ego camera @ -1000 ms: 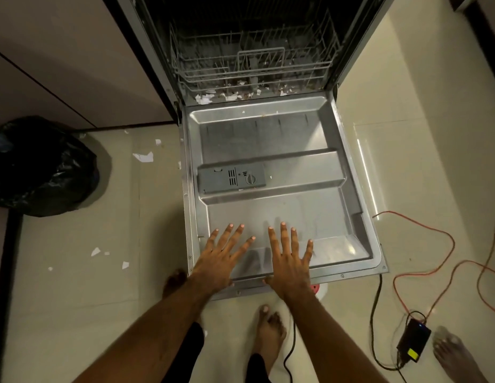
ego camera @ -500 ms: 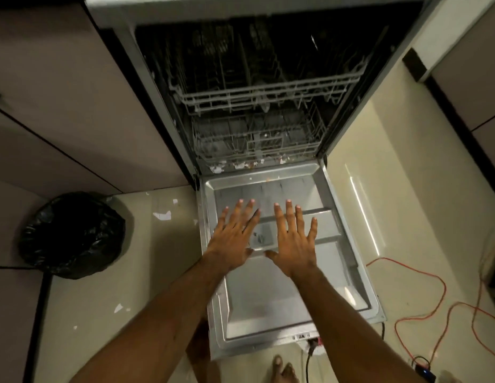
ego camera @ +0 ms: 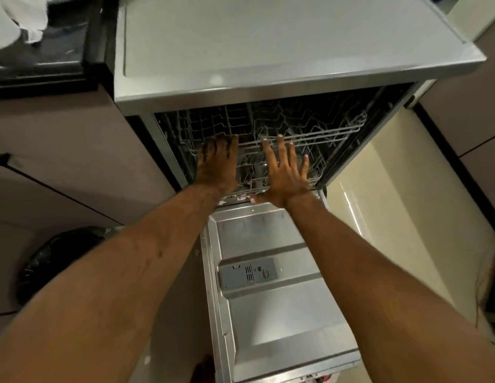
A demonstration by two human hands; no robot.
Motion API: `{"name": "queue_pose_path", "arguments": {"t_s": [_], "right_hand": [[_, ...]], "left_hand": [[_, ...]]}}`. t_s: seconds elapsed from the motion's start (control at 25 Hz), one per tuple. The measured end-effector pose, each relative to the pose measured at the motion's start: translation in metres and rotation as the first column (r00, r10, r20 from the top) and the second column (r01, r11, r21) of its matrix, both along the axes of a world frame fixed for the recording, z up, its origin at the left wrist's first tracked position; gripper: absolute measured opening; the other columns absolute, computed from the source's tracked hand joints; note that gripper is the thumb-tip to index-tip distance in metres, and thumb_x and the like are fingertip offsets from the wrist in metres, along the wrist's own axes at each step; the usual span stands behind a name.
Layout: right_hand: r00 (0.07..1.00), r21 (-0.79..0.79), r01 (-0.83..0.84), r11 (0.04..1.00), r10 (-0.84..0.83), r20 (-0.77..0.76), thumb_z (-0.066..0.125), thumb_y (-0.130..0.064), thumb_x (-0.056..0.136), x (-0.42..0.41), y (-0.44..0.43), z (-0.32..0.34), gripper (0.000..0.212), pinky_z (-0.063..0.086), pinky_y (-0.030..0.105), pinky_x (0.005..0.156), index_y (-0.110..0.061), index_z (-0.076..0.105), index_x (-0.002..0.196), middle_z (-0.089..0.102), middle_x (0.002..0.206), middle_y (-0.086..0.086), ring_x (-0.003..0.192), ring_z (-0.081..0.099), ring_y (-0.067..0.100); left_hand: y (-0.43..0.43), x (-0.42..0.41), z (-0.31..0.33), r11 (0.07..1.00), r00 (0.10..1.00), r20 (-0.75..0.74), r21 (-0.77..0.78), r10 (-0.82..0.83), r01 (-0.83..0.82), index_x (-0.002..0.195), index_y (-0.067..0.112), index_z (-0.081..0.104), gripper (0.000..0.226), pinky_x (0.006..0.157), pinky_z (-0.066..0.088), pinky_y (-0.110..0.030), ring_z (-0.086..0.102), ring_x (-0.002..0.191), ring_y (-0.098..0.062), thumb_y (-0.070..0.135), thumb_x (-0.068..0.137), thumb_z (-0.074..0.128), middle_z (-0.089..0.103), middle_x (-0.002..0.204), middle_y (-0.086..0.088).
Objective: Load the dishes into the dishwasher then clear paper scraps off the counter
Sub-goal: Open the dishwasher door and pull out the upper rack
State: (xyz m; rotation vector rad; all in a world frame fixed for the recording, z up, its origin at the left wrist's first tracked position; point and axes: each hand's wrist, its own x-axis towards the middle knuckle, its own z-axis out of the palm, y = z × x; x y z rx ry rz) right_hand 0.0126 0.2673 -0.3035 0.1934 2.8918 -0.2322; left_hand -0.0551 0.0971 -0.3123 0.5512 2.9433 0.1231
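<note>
Left hand (ego camera: 217, 167): palm down, fingers straight and close together, tips at the front rail of the upper rack (ego camera: 323, 134); contact with the wire cannot be made out. Right hand (ego camera: 285, 175): just beside the left but apart from it, palm down, fingers straight and spread, tips at the same rail. Neither hand holds anything.

Dishwasher (ego camera: 268, 45): open, straight ahead of both hands, its flat grey top beyond the fingertips. Door (ego camera: 285, 322): folded down flat between the forearms (inner face up), with a grey dispenser (ego camera: 247, 273) nearer the person than the wrists. Lower rack (ego camera: 250, 175) shows between the two hands.

A few white paper scraps (ego camera: 223, 201) sit at the tub's sill, just below the wrists. Counter (ego camera: 47, 59): far left beyond the left hand, with something white (ego camera: 17, 17) on it, too blurred to name. Black bag (ego camera: 55, 261) on the floor, left of the left forearm.
</note>
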Motion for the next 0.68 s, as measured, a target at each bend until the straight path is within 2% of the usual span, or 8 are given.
{"name": "queue_pose_path", "arguments": {"t_s": [0.08, 0.2, 0.44, 0.68], "right_hand": [[1.000, 0.058, -0.019, 0.998, 0.018, 0.015, 0.087, -0.069, 0.066, -0.011, 0.003, 0.007, 0.152, -0.007, 0.070, 0.123, -0.029, -0.023, 0.163, -0.023, 0.173, 0.010, 0.158, -0.020, 0.038], [0.999, 0.059, -0.010, 0.998, 0.007, 0.045, 0.087, -0.063, 0.072, -0.010, 0.011, 0.014, 0.142, 0.000, 0.069, 0.125, -0.033, -0.016, 0.165, -0.016, 0.175, 0.007, 0.159, -0.018, 0.035], [0.996, 0.041, -0.018, 0.999, 0.014, 0.084, 0.087, -0.061, 0.074, 0.051, 0.015, 0.020, 0.136, 0.004, 0.063, 0.128, -0.035, -0.011, 0.165, -0.013, 0.175, 0.008, 0.160, -0.016, 0.033], [0.984, 0.080, -0.073, 0.994, 0.059, 0.168, 0.080, -0.069, 0.076, 0.136, 0.009, 0.022, 0.137, 0.005, 0.061, 0.128, -0.031, -0.016, 0.165, -0.013, 0.175, 0.010, 0.160, -0.013, 0.037]], "left_hand": [[-0.002, -0.004, 0.003, 1.000, 1.000, -0.013, 0.021, -0.009, 0.010, 0.162, 0.023, 0.015, 0.107, 0.124, 0.017, -0.059, 0.020, 0.152, -0.041, 0.034, 0.081, 0.082, 0.027, 0.162, -0.016], [0.005, 0.003, 0.008, 0.999, 0.999, 0.040, 0.052, 0.000, -0.002, 0.160, 0.023, 0.022, 0.100, 0.125, 0.017, -0.058, 0.024, 0.151, -0.040, 0.037, 0.081, 0.081, 0.031, 0.161, -0.015], [0.010, 0.063, 0.014, 0.999, 0.989, 0.145, -0.030, 0.024, -0.020, 0.160, 0.026, 0.012, 0.108, 0.125, 0.016, -0.059, 0.022, 0.151, -0.040, 0.042, 0.077, 0.080, 0.023, 0.164, -0.014], [0.000, 0.148, 0.018, 0.997, 0.972, 0.232, -0.079, 0.042, -0.025, 0.160, 0.027, 0.011, 0.104, 0.125, 0.017, -0.059, 0.026, 0.149, -0.040, 0.044, 0.080, 0.075, 0.029, 0.161, -0.014]]}}
